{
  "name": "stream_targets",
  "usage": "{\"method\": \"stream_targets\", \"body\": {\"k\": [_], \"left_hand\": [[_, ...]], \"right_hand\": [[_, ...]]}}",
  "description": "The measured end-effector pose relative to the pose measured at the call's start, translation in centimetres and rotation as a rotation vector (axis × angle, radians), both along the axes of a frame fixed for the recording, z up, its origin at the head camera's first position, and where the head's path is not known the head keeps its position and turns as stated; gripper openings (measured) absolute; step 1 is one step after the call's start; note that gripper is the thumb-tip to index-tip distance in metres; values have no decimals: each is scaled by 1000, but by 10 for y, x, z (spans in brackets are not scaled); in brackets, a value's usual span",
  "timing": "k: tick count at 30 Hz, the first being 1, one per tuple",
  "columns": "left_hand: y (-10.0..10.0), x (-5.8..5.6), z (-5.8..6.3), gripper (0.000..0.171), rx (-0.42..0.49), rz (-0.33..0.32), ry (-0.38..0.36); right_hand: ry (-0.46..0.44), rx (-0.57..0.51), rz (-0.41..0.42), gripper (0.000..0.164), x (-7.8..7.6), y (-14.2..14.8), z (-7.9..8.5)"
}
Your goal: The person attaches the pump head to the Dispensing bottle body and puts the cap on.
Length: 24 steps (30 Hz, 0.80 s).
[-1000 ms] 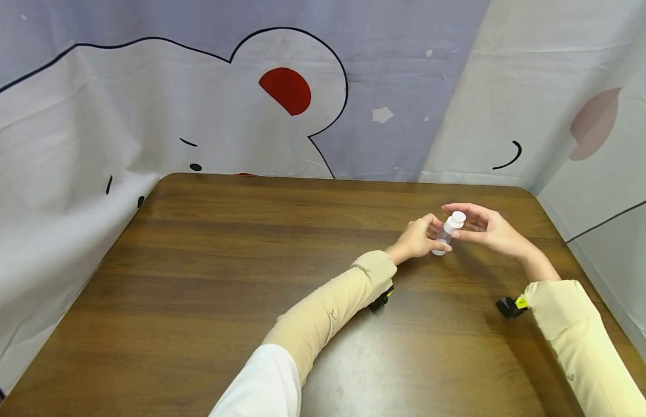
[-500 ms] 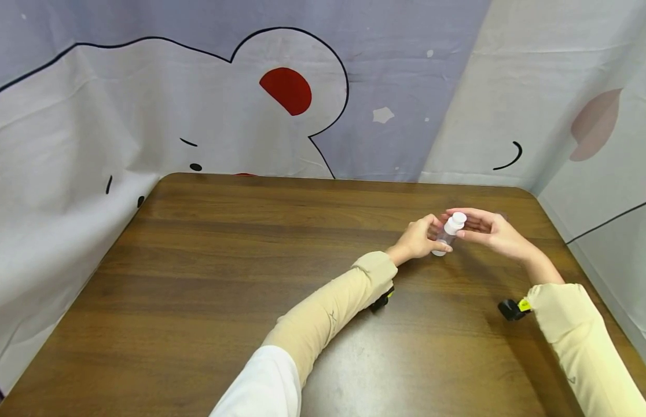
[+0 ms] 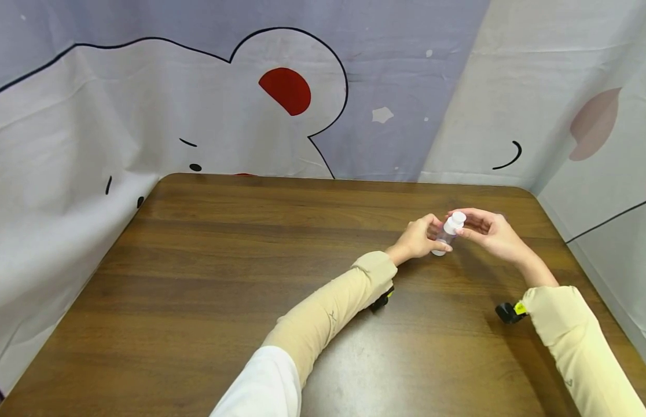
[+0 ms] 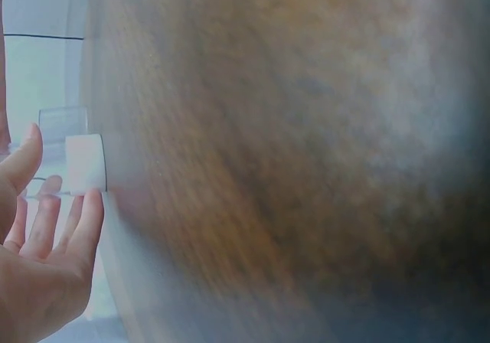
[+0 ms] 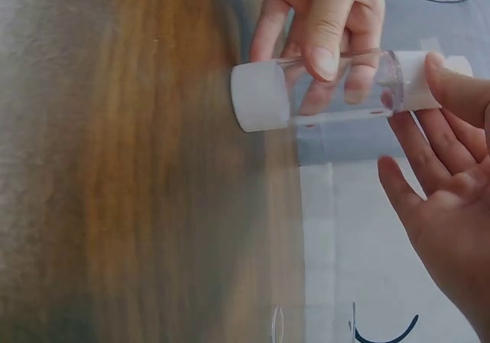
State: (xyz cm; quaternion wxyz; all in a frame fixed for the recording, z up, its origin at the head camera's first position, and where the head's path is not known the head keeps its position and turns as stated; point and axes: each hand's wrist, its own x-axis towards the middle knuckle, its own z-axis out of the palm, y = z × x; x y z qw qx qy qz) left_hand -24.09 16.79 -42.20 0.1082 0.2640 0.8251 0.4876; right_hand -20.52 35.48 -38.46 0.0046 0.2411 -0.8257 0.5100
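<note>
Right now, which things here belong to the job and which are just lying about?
In use:
clear bottle
left hand, holding it
right hand, at its white top

Just about:
clear piece, seemingly untouched
wooden table
patterned curtain

Bottle [image 3: 448, 232] between both hands [image 3: 419, 237] [image 3: 496, 236]

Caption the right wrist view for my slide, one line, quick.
Left hand pinching the clear body of a bottle, right hand on its white top.
</note>
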Motion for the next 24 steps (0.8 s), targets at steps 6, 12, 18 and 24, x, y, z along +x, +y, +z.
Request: {"method": "stream_targets", "body": {"k": [6,12,18,24], "left_hand": [[0,0,0,48,4,-4,7],[-1,0,-1,46,9,-7,17],[-1,-1,-1,45,-3,-1,15],[0,-1,-1,46,-13,-5,19]], "right_hand": [[53,35,-96,35,3,-4,-2],[27,52,-122,35,3,-5,-2],[-38,33,-37,42,-2,-1,2],[-95,7,19,44,-6,0,6]]}}
